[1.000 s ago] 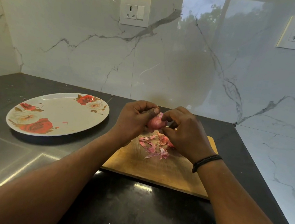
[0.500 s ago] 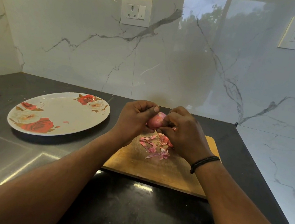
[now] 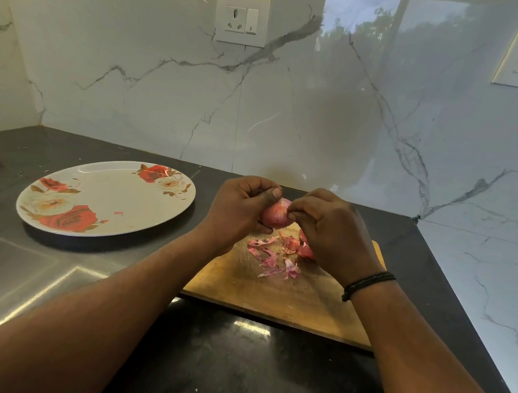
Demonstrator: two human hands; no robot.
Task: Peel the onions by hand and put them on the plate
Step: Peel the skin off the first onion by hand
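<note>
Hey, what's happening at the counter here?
A person is peeling a small red onion by hand above a wooden cutting board. The left hand holds the onion while the right hand pinches at its skin. Pink peel scraps lie on the board below. The flowered plate to the left holds no onion yet, just a tiny fleck of peel.
</note>
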